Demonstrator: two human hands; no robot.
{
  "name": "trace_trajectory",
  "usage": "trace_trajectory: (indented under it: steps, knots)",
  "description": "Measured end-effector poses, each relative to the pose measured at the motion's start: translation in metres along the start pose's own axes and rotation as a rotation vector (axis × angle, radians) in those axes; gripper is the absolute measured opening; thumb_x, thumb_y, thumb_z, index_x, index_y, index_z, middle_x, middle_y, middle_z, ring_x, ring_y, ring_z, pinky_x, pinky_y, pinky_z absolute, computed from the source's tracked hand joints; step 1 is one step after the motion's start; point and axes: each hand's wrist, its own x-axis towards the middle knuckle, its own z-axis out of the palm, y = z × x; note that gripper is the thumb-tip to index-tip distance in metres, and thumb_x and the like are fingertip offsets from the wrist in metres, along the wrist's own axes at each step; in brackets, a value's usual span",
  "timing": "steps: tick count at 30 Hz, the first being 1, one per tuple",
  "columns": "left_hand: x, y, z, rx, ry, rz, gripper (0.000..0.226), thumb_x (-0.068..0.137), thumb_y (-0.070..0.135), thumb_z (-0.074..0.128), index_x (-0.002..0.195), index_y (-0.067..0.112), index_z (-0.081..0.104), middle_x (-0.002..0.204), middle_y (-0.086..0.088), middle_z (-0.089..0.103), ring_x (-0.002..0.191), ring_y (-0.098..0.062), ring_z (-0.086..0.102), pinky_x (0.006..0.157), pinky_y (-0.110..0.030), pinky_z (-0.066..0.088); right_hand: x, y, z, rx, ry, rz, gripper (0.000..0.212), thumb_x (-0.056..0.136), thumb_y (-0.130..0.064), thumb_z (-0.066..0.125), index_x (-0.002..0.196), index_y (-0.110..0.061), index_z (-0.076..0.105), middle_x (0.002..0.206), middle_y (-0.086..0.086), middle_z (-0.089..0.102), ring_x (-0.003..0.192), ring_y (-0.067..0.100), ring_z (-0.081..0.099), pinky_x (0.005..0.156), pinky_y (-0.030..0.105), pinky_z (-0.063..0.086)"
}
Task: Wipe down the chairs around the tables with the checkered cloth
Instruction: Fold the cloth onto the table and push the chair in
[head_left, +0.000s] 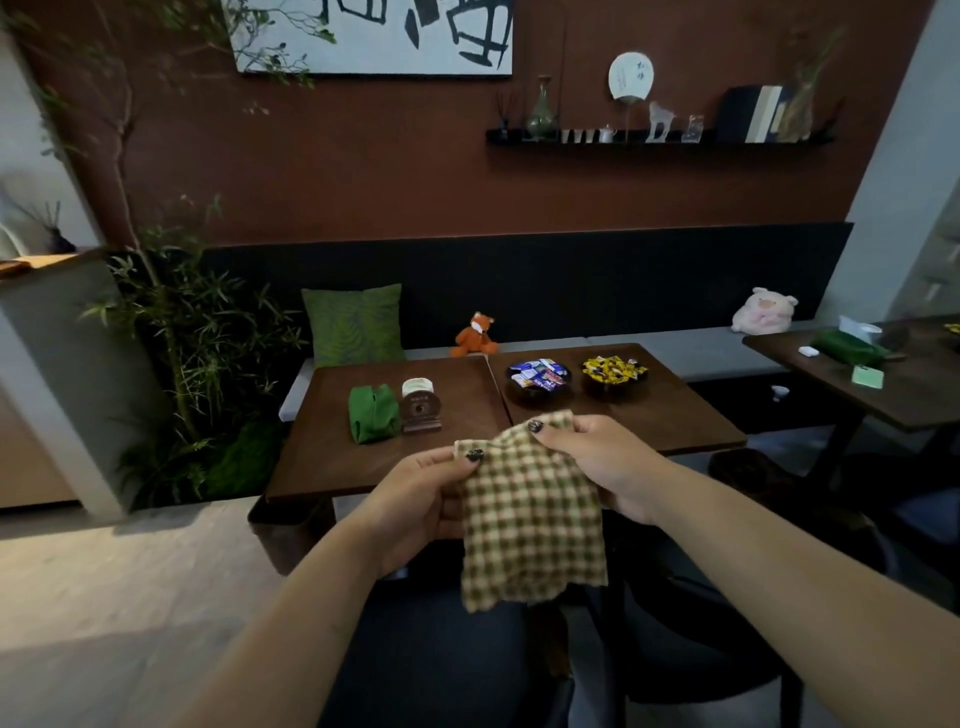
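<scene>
Head view: the left hand (415, 499) and right hand (597, 462) each pinch a top corner of the checkered cloth (535, 525), which hangs between them at centre frame, above dark chairs (675, 649) at 6 o'clock. Toward 12 o'clock the wooden table (457, 457) carries a green pouch (371, 413) and two candy bowls (540, 382). A fox plush (475, 335) sits on the bench behind.

The room is reading dim overall. Daylight is entering from the left, brightening the pale floor (104, 582). The dark chairs (691, 639) below are sinking into shadow. Wide-angle distortion is bending the frame edges, and fine detail is appearing soft throughout.
</scene>
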Motion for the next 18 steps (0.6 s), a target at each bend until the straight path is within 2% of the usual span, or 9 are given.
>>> trace_trajectory:
  steps: [3,5,7,8,11,14,16,18]
  knots:
    - [0.004,-0.002,0.002,0.058,0.036,-0.013,0.024,0.098,0.006,0.045,0.11,0.006,0.066,0.072,-0.004,0.066,0.054,-0.012,0.06,0.048,-0.023,0.05,0.001,0.007,-0.012,0.036,-0.08,0.134,0.023,0.094,-0.026,0.059,0.112,-0.015,0.066,0.101,0.002,0.074,0.097,0.019,0.068,0.08,0.034,0.052]
    - [0.006,0.001,0.003,0.061,0.036,0.015,0.026,0.097,0.005,0.046,0.112,0.007,0.067,0.079,-0.007,0.066,0.059,-0.013,0.059,0.052,-0.025,0.048,-0.003,0.003,-0.021,0.117,-0.162,0.093,0.022,0.095,-0.011,0.055,0.115,-0.015,0.063,0.103,0.004,0.073,0.095,0.021,0.07,0.072,0.033,0.056]
    - [0.008,0.005,0.003,0.011,0.011,0.083,0.026,0.092,0.006,0.052,0.11,0.008,0.071,0.096,-0.015,0.068,0.076,-0.02,0.063,0.068,-0.033,0.051,-0.01,-0.007,-0.029,0.109,-0.202,-0.028,0.027,0.096,-0.004,0.049,0.112,-0.019,0.065,0.102,0.003,0.074,0.091,0.016,0.071,0.063,0.026,0.057]
    - [0.009,0.008,0.003,-0.02,-0.005,0.121,0.025,0.088,0.008,0.055,0.105,0.008,0.073,0.101,-0.016,0.07,0.083,-0.023,0.065,0.073,-0.035,0.053,-0.015,-0.013,-0.033,0.049,-0.202,-0.128,0.03,0.096,-0.002,0.047,0.108,-0.02,0.068,0.103,0.001,0.073,0.092,0.013,0.071,0.064,0.022,0.056]
    - [0.014,0.016,0.008,-0.011,0.004,0.206,0.022,0.08,0.003,0.057,0.087,0.008,0.078,0.093,-0.016,0.074,0.082,-0.023,0.071,0.069,-0.031,0.059,-0.033,-0.034,-0.041,-0.313,-0.222,-0.509,0.049,0.09,0.009,0.044,0.093,-0.027,0.076,0.107,-0.011,0.067,0.1,0.008,0.064,0.08,0.02,0.053]
    - [0.02,0.022,0.018,0.077,0.051,0.239,0.039,0.087,-0.008,0.048,0.072,0.011,0.078,0.089,-0.012,0.075,0.08,-0.02,0.072,0.066,-0.028,0.058,-0.041,-0.041,-0.052,-0.645,-0.215,-0.68,0.048,0.084,0.001,0.044,0.086,-0.035,0.076,0.101,-0.021,0.055,0.097,0.002,0.055,0.082,0.019,0.046]
    - [0.022,0.023,0.025,0.122,0.055,0.272,0.048,0.092,-0.011,0.04,0.073,0.011,0.079,0.093,-0.008,0.075,0.083,-0.017,0.072,0.066,-0.027,0.058,-0.043,-0.039,-0.058,-0.61,-0.196,-0.665,0.04,0.086,-0.009,0.043,0.087,-0.031,0.077,0.102,-0.017,0.055,0.096,0.008,0.055,0.083,0.03,0.048]
    - [0.025,0.022,0.031,0.121,0.062,0.301,0.051,0.093,-0.01,0.035,0.079,0.01,0.079,0.097,-0.008,0.075,0.086,-0.018,0.071,0.069,-0.029,0.058,-0.04,-0.033,-0.064,-0.557,-0.1,-0.692,0.032,0.091,-0.02,0.046,0.087,-0.028,0.077,0.097,-0.015,0.059,0.091,0.01,0.058,0.08,0.033,0.048]
